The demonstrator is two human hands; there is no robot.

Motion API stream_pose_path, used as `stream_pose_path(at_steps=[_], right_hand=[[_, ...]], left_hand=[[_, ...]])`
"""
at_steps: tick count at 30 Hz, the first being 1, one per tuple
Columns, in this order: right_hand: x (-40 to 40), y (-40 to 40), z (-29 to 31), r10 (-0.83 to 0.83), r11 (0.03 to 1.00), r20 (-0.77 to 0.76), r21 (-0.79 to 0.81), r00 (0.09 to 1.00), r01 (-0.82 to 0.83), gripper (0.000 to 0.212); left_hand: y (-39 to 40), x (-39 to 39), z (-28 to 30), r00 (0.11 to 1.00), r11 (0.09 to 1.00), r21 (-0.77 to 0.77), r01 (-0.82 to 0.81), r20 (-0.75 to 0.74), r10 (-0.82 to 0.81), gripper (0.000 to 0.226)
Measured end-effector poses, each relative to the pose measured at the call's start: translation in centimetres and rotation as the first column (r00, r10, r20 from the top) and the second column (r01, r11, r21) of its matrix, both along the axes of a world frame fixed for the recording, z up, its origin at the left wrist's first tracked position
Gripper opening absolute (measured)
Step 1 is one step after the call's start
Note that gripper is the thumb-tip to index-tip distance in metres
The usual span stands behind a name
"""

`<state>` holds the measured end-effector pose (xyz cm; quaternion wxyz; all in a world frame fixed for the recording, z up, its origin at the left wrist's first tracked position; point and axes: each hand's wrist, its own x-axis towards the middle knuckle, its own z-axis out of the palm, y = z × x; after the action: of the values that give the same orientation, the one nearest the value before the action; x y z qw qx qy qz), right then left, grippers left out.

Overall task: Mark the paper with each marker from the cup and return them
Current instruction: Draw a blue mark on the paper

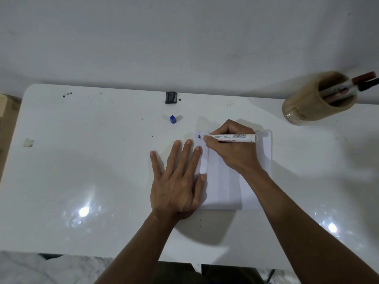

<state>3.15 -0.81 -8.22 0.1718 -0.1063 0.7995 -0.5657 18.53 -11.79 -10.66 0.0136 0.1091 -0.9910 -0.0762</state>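
Observation:
A white folded paper (pixel 223 187) lies on the white table (pixel 92 160). My right hand (pixel 231 148) grips a white marker (pixel 233 137), uncapped, its dark tip touching the paper's top left corner beside a small dark mark. My left hand (pixel 178 181) lies flat, fingers spread, pressing the paper's left edge. The marker's blue cap (pixel 172 119) stands on the table behind the paper. A beige cup (pixel 317 99) at the far right holds two more markers (pixel 352 85), one with a red cap and one with a black cap.
A small black object (pixel 170 97) sits near the table's back edge against the white wall. A scrap of tape or paper (pixel 28 142) lies at the left. Dark specks dot the table. The table's front edge runs below my forearms.

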Motion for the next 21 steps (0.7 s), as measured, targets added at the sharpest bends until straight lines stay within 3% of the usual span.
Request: stream_pose_path(at_steps=[11, 17, 21], right_hand=[[0.0, 0.0, 0.1, -0.004, 1.0, 0.036, -0.003, 0.999, 0.004, 0.025], [-0.9, 0.3, 2.1, -0.084, 0.964, 0.309, -0.217, 0.947, 0.156, 0.02], [-0.6, 0.8, 4.3, -0.077, 0.934, 0.354, -0.302, 0.932, 0.192, 0.022]], left_hand=[[0.0, 0.0, -0.3, 0.999, 1.0, -0.011, 0.0, -0.036, 0.0, 0.064], [0.1, 0.1, 0.4, 1.0, 0.997, 0.072, -0.002, 0.021, 0.001, 0.063], [-0.2, -0.1, 1.4, 0.994, 0.968, 0.237, -0.077, 0.091, 0.057, 0.066]])
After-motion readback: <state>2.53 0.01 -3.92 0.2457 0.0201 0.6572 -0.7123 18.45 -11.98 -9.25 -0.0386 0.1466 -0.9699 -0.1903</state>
